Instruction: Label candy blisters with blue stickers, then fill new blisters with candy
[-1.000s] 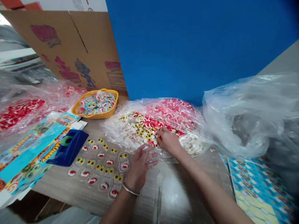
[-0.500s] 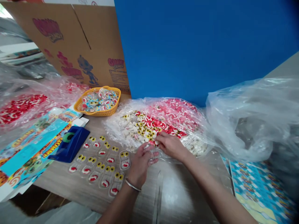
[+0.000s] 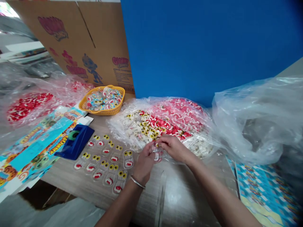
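My left hand point(image 3: 147, 157) grips a small clear plastic blister tray point(image 3: 158, 155) in front of the candy pile. My right hand point(image 3: 171, 146) is closed in a pinch at the tray's upper end, with a yellow-and-white eyeball gummy point(image 3: 157, 145) at its fingertips. Just behind both hands lies an opened plastic bag of loose eyeball gummies point(image 3: 145, 129) and red-and-white teeth gummies point(image 3: 176, 132). To the left, several filled blister trays point(image 3: 109, 181) rest in rows on the table, each with two eyeballs above red-and-white teeth.
A yellow basket point(image 3: 104, 112) of wrapped candies stands behind the rows. Left are a blue tape dispenser point(image 3: 77, 146), printed card point(image 3: 35, 142) and a bag of red gummies point(image 3: 30, 105). Printed sheets point(image 3: 258, 183) and clear plastic point(image 3: 246, 116) lie right. A carton point(image 3: 99, 31) and blue panel point(image 3: 201, 47) stand behind.
My right hand has come off the gummy pile to the blister tray, bringing an eyeball gummy. My left hand has lifted the tray slightly towards it. The whole view has shifted a little.
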The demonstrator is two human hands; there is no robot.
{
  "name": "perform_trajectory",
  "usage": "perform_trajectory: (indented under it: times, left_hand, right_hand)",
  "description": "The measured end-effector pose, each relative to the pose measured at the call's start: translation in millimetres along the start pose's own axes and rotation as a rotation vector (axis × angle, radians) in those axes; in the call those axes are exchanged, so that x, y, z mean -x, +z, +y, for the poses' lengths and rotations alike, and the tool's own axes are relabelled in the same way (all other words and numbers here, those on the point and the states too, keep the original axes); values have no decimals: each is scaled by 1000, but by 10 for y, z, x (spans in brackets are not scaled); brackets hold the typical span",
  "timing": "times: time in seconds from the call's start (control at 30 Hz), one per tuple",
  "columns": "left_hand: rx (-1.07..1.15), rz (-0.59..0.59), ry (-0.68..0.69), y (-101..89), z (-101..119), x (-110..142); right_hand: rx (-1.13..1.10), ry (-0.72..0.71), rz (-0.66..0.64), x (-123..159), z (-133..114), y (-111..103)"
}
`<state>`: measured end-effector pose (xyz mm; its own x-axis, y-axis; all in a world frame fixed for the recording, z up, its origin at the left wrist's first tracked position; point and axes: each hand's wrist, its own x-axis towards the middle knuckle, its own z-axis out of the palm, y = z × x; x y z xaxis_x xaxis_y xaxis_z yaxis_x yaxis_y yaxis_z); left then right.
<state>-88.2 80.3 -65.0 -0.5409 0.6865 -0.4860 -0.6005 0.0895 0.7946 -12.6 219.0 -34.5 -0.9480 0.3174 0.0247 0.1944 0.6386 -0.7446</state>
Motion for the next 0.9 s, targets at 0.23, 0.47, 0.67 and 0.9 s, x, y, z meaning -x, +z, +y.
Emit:
perform_trajectory:
  times: [0.23,0.47,0.67,0.9]
  left_hand:
    - [15,21,-5,38,-3,30]
    - [-9,91,-51,54,34,3]
    - [-41,99,-28,51,3,-66]
    - [27,87,-35,45,-2,-61]
  right_hand:
    - [62,29,118,-5,-9,153]
    - [226,207,135,-62,243,-29]
    - [582,258,-7,-152,82,152]
    - [539,272,-33,-195,106,148]
